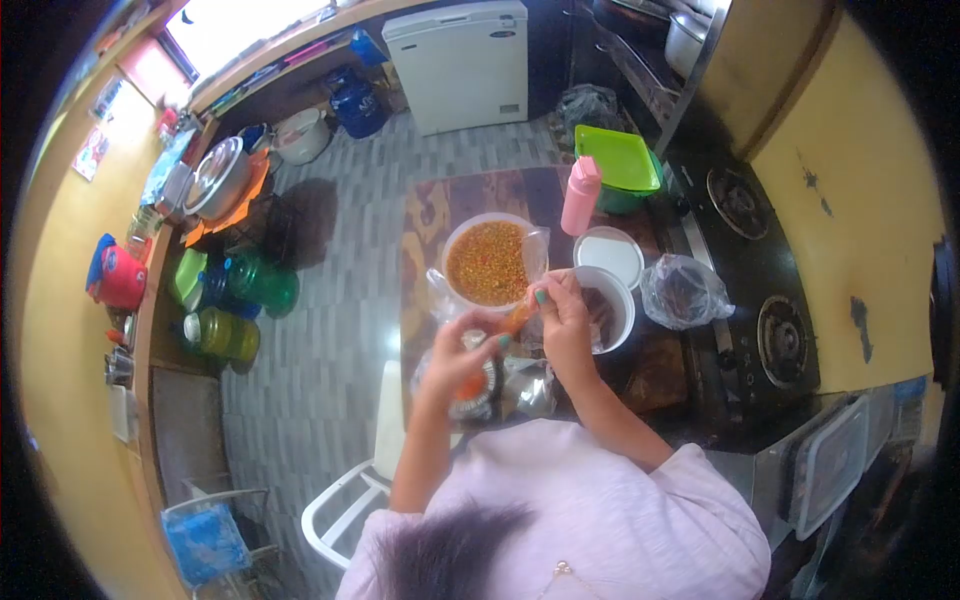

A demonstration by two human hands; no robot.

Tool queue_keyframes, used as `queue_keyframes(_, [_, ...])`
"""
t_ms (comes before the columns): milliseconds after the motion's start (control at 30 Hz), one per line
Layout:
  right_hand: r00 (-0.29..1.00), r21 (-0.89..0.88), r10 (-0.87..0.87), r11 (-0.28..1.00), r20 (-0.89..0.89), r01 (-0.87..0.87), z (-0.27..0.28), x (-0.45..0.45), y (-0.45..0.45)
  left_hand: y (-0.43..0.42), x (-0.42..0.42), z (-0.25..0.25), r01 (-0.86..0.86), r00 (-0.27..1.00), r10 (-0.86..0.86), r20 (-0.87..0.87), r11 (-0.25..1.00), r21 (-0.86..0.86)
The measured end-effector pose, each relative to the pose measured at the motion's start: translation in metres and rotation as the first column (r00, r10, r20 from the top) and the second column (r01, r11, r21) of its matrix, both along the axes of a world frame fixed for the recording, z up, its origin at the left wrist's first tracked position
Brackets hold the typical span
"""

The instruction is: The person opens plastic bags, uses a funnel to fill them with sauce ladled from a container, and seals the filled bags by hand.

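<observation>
Above the near part of the table, my left hand and my right hand meet at a small clear plastic bag with something orange in it. Fingers of my left hand close round its lower end, while my right hand pinches the top. Just beyond my hands stands a white tub filled with an orange-brown chopped mixture, clear plastic at its sides. A second white tub, lined with plastic, is partly behind my right hand. Below my hands lie a round container with orange contents, partly hidden, and clear plastic.
A white lid, a pink bottle and a green lid on a green basin stand at the table's far right. A clear bag lies beside the black stove. A white chair stands at left.
</observation>
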State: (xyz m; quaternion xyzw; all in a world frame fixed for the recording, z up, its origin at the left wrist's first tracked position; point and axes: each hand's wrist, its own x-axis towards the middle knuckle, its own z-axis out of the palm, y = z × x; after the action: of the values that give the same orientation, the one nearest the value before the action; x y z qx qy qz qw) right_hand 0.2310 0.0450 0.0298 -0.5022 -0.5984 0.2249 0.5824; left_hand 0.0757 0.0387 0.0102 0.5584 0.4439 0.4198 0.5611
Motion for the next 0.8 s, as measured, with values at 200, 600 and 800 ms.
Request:
queue_keyframes(200, [0.997, -0.093, 0.080, 0.993, 0.004, -0.080, 0.003, -0.003, -0.005, -0.005, 0.012, 0.020, -0.151, 0.740, 0.470, -0.481, 0.813, 0.562])
queue_keyframes(600, [0.909, -0.056, 0.206, 0.978, 0.361, -0.200, -0.004, -0.010, -0.019, -0.009, -0.002, 0.013, 0.090, 0.904, 0.073, -0.420, 0.931, 0.355])
queue_keyframes(800, [0.867, -0.153, 0.271, 0.962, 0.419, -0.227, -0.005, -0.010, -0.022, -0.011, 0.008, 0.013, 0.015, 0.837, 0.232, -0.496, 0.896, 0.444])
